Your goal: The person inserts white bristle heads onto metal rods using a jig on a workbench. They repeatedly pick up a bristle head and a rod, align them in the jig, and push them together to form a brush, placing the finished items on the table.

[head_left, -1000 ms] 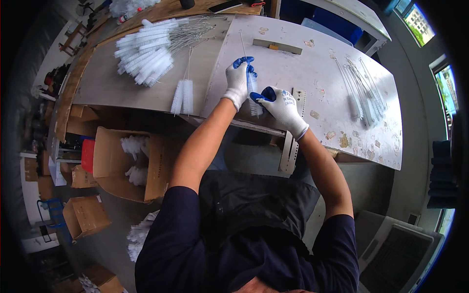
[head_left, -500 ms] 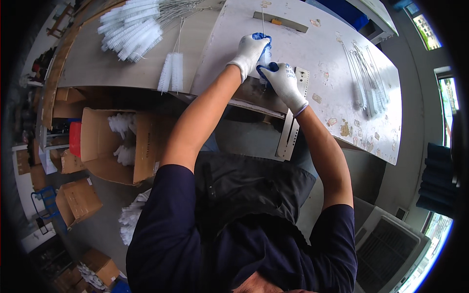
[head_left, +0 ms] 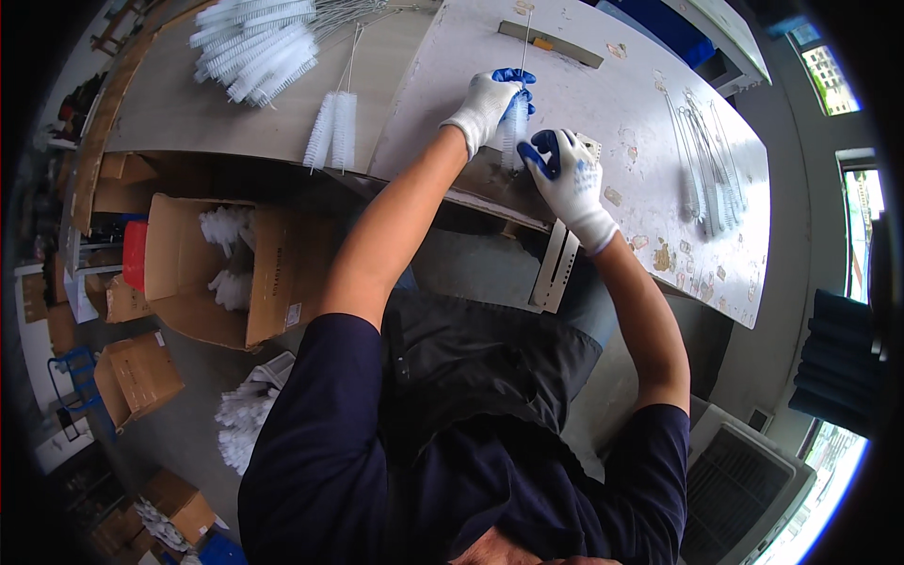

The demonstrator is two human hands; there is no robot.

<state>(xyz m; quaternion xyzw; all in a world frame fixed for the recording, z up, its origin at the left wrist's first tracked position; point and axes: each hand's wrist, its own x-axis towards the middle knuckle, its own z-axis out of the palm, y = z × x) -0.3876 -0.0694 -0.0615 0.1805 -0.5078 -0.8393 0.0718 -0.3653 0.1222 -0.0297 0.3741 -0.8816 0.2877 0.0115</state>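
Note:
A white-bristled tube brush (head_left: 514, 132) stands between my hands over the light worktable, its thin wire handle pointing to the far side. My left hand (head_left: 494, 102), in a white glove with blue fingertips, is closed round the brush near where bristles meet wire. Just right of the brush's near end is my right hand (head_left: 568, 174), gloved the same way. Its fingers are curved, with a gap between thumb and fingers, and nothing shows in them. Below the brush lies a dark metal plate (head_left: 490, 179) at the table's front edge.
Two brushes (head_left: 331, 132) lie left of my hands, and a large brush pile (head_left: 254, 47) is farther left. Several thinner brushes (head_left: 711, 184) lie at right. A grey bar (head_left: 551, 45) sits beyond my hands. A perforated metal strip (head_left: 556, 268) juts toward me; an open carton (head_left: 268, 282) stands at lower left.
My right hand has come off the brush's near end and moved a little right and toward me. The left hand keeps its hold on the brush. The whole view has shifted slightly.

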